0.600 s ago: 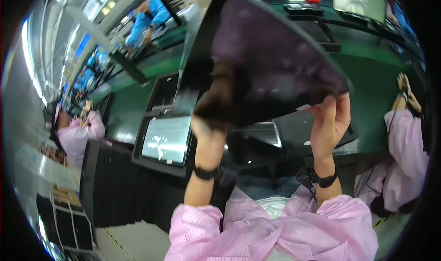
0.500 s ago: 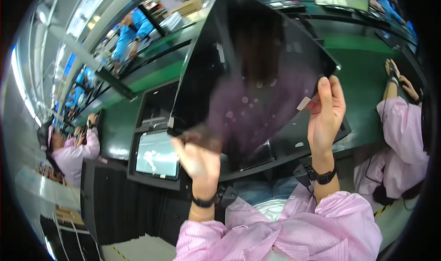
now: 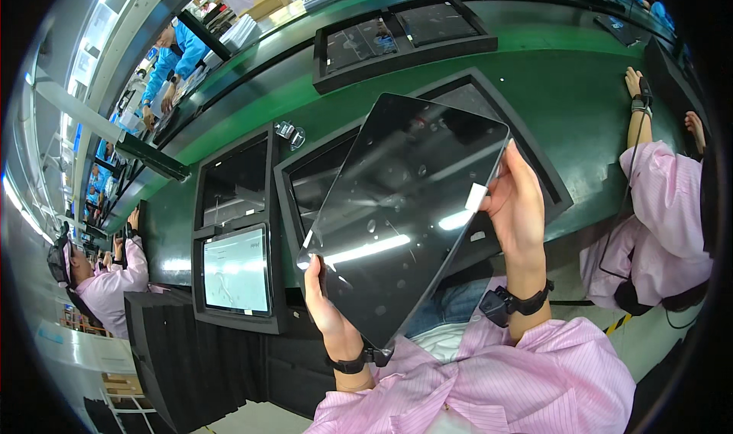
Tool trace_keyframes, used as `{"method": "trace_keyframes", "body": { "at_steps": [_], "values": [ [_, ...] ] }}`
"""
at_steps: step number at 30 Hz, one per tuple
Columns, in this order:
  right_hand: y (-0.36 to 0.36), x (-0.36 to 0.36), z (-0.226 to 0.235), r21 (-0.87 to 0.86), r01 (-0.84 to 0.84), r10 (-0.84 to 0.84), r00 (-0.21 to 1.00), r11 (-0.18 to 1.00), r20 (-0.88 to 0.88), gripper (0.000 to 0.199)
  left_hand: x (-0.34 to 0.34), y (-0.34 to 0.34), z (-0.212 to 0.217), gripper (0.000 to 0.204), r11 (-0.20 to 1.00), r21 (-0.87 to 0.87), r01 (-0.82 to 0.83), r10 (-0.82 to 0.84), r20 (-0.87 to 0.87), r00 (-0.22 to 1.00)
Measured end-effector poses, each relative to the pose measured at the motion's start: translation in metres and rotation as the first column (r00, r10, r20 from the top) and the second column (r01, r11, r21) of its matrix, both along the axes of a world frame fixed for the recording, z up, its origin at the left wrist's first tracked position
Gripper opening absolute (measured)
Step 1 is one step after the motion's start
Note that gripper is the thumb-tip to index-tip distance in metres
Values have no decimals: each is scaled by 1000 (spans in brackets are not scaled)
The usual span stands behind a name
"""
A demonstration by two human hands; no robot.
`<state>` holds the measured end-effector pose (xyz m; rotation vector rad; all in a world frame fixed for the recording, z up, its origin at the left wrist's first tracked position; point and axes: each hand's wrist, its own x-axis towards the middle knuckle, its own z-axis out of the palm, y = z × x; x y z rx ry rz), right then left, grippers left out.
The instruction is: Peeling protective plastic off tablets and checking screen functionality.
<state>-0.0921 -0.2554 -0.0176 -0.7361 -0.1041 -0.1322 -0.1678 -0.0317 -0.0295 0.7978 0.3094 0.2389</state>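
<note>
A dark-screened tablet is held up at a slant between my two hands, its glossy glass marked with smudges and reflected lights. My left hand grips the lower left edge, thumb up at the corner and the other fingers hidden behind. At the right edge, my right hand pinches the tablet beside a small white tab. Beneath it lies a black two-compartment foam tray, partly covered by the tablet.
To the left, another black tray holds a dark tablet and a lit one. A third tray with two dark panels lies farther back on the green table. Clear plastic pieces lie between trays. Co-workers sit on both sides.
The tablet has come down and toward me from its raised position, tilting flatter. Both hands moved with it, still gripping. The trays behind have come into view.
</note>
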Motion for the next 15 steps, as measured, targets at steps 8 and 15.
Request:
{"method": "trace_keyframes", "body": {
  "at_steps": [8, 15],
  "values": [
    [-4, 0, -1, -27, 80, -80, 997, 996, -19, 35, -6, -7, -4, 36, 995, -97, 38, -33, 46, 998],
    [0, -5, 3, 7, -57, 57, 989, 998, -136, 34, -21, -17, -9, 35, 991, 127, -37, 42, -34, 999]
  ]
}}
